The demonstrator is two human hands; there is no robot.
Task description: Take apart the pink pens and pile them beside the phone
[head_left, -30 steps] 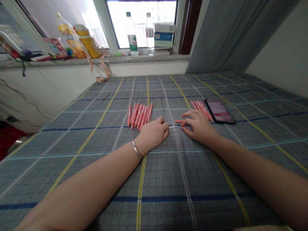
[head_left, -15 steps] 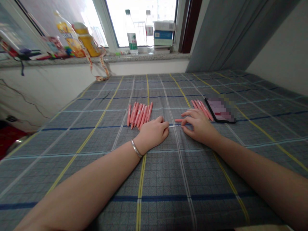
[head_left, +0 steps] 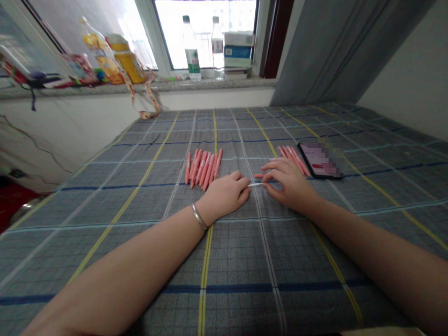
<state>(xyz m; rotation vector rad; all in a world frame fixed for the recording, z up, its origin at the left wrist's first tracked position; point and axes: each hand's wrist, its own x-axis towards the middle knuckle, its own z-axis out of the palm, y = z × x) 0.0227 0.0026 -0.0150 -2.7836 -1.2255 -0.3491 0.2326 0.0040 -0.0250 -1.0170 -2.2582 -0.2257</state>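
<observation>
A thin white pen refill point(head_left: 256, 184) stretches between my two hands, just above the checked cloth. My left hand point(head_left: 229, 190), a silver bangle at its wrist, is closed around its left end; whatever else lies inside those fingers is hidden. The thumb and forefinger of my right hand point(head_left: 285, 184) pinch the other end, the remaining fingers loosely curved. Behind the right fingers a pink pen part point(head_left: 259, 176) pokes out, partly covered. Several pink pens point(head_left: 203, 168) lie side by side beyond my left hand. More pink pens point(head_left: 292, 156) lie behind my right hand, partly hidden by it.
A phone point(head_left: 320, 161) lies right of the farther pens. The grey checked cloth point(head_left: 140, 261) covers the whole surface. On the windowsill point(head_left: 168, 86) stand two clear bottles point(head_left: 192, 51), stacked boxes point(head_left: 238, 51) and a yellow bottle with a strap point(head_left: 128, 60).
My left hand has shifted slightly right, toward my right hand. The right hand has barely moved and still pinches the refill's end. The pens and phone stay where they were.
</observation>
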